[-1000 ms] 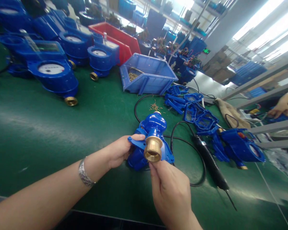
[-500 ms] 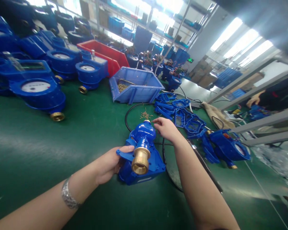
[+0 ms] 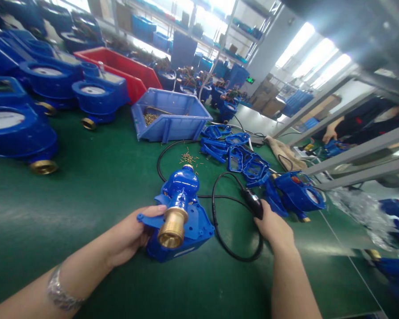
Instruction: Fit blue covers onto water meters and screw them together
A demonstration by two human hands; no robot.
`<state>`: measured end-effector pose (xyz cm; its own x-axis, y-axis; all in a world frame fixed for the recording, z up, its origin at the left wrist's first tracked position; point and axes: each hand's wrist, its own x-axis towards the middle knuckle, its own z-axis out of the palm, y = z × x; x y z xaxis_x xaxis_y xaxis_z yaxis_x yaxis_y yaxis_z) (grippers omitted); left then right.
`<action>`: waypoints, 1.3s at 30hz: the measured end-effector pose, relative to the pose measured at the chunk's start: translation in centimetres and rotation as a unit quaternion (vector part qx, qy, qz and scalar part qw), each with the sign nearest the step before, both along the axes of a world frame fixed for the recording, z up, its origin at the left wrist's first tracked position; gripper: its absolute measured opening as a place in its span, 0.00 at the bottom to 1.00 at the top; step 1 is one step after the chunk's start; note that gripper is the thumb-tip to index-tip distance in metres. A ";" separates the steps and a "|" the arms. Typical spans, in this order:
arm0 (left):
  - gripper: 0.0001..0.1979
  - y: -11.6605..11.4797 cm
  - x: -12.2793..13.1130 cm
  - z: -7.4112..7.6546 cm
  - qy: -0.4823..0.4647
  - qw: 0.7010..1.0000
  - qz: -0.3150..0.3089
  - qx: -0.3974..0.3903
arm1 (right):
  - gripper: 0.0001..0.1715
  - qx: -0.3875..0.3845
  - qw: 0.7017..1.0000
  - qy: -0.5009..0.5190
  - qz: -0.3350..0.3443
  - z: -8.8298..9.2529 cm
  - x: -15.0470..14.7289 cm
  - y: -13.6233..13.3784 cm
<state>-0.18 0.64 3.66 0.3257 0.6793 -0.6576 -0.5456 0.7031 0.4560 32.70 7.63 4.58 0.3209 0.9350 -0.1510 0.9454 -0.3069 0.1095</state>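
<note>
My left hand (image 3: 134, 237) grips the near left side of a blue water meter (image 3: 182, 184), thumb on its blue bracket plate. The meter lies face down on the green table, its threaded brass pipe end (image 3: 172, 228) pointing at me. Off to the right, my right hand (image 3: 274, 223) is wrapped round a black corded electric screwdriver (image 3: 253, 203); its lower part is hidden by the hand. The black cord (image 3: 216, 221) loops between the meter and the screwdriver. Small brass screws (image 3: 187, 157) lie scattered just beyond the meter.
A blue-violet bin (image 3: 186, 126) holding screws stands behind, beside a red bin (image 3: 119, 66). Several upright meters (image 3: 95, 95) stand at left. Blue plastic frames (image 3: 256, 168) and another meter (image 3: 299, 192) lie at right. A co-worker's hand (image 3: 330, 133) shows beyond the metal rails.
My right hand has moved from near the screws back to the right and taken hold of the screwdriver. My left hand stays on the meter. The whole view has shifted somewhat.
</note>
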 end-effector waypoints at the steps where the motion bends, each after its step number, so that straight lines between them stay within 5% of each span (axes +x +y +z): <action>1: 0.08 0.0 0.0 0.0 -0.002 1.000 -0.006 0.003 | 0.32 0.009 1.000 0.008 -0.004 -0.4 0.2 -0.2; 4: 0.10 -0.1 -0.1 -0.1 -0.007 1.000 -0.027 0.011 | 0.32 0.054 0.997 0.048 -0.014 -0.2 0.8 -0.6; 8: 0.10 -0.1 -0.1 0.0 -0.016 0.999 -0.030 0.020 | 0.35 0.212 0.959 0.183 -0.030 3.3 0.7 -1.9; 9: 0.09 -0.1 -0.1 0.1 -0.014 0.999 -0.030 0.022 | 0.33 0.300 0.915 0.268 -0.029 4.6 0.3 -2.3; 11: 0.07 -0.1 0.0 0.3 -0.001 0.999 -0.031 0.025 | 0.25 0.464 0.766 0.445 -0.010 7.1 -1.1 -3.0; 14: 0.05 -0.1 0.1 0.5 0.004 0.999 -0.036 0.030 | 0.15 0.532 0.642 0.550 0.046 10.1 -4.1 -3.5; 17: 0.05 -0.2 0.0 0.4 -0.019 0.999 -0.039 0.033 | 0.12 0.476 0.598 0.639 0.088 11.2 -7.4 -3.0; 21: 0.07 -0.2 0.1 0.4 -0.035 0.998 -0.037 0.047 | 0.10 0.395 0.547 0.724 0.142 10.5 -10.9 -1.3; 24: 0.09 -0.1 0.2 0.5 -0.037 0.997 -0.044 0.060 | 0.10 0.351 0.533 0.753 0.161 9.8 -12.5 -0.1; 33: 0.10 -0.1 -0.2 0.2 -0.043 0.996 -0.048 0.062 | 0.19 0.309 0.575 0.737 0.178 9.0 -14.2 1.1; 39: 0.12 -0.2 0.0 0.0 -0.047 0.995 -0.045 0.079 | 0.18 0.206 0.583 0.763 0.189 8.2 -14.5 1.7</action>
